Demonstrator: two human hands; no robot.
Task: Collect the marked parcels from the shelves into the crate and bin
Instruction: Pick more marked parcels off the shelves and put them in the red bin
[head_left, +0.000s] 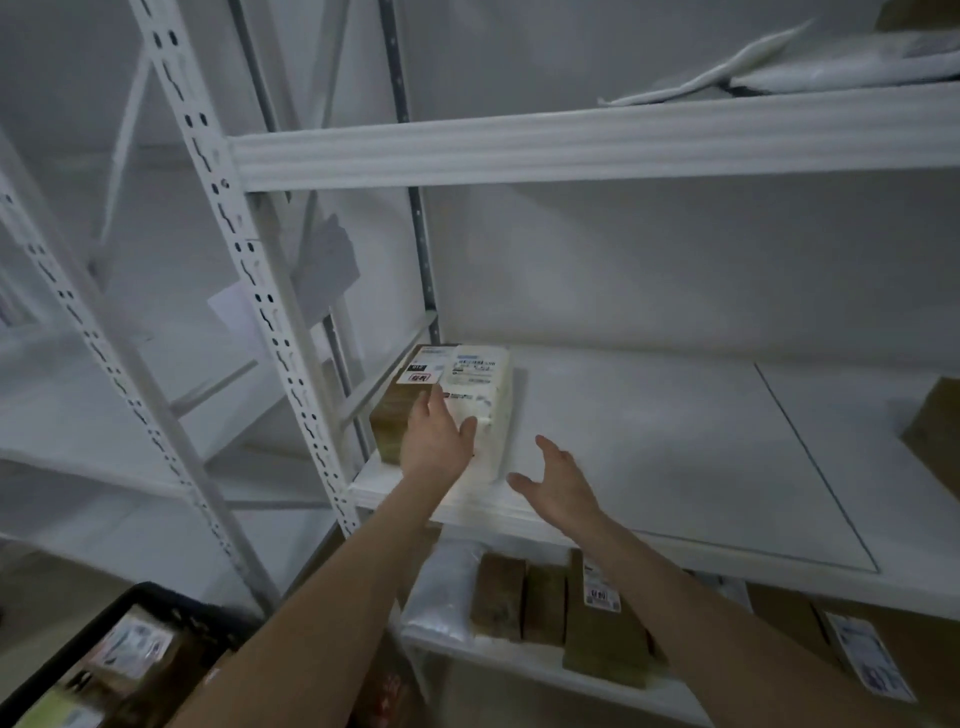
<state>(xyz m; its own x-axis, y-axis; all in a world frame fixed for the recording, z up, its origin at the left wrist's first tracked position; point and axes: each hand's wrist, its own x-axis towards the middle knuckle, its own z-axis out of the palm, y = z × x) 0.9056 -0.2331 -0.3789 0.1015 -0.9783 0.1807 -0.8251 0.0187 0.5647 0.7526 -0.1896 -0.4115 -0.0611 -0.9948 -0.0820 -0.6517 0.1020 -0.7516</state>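
From the head camera, a brown cardboard box (394, 415) bearing a red-printed sticker (421, 378) and a white wrapped parcel (480, 376) with a printed label sit side by side, touching, at the left end of the white metal middle shelf (649, 441). The left hand (434, 439) lies flat across both, fingers straight. The right hand (558, 486) hovers spread and relaxed, just beside the white parcel, grasping nothing. A black plastic crate (124, 605) with parcels inside stands at lower left.

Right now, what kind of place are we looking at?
Probably a parcel storeroom or small warehouse: white metal shelving, labelled parcels on it, and a black crate holding more packages.
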